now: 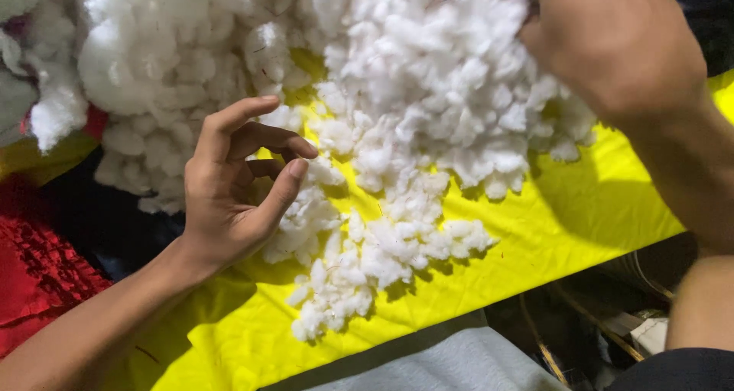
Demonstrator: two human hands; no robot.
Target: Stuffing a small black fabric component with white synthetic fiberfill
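The stuffing (pixel 397 93) lies heaped on a yellow cloth (pixel 581 207), spilling toward the near edge. The right hand (pixel 612 43) presses into the heap's top — its fingers are hidden, so I cannot tell their state. The left hand (pixel 233 184) hovers beside loose tufts, fingers curled but apart, holding nothing. Small, gentle pinches would probably separate clumps best. Red fabric (pixel 38 269) lies left; grey cloth (pixel 451 360) below — surroundings are dim.

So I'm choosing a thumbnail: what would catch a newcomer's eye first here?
The heap of white stuffing tufts fills the top and middle, spilling down over a bright yellow cloth. The left hand curls half open at the heap's left edge, while the right hand digs into the tufts at upper right.
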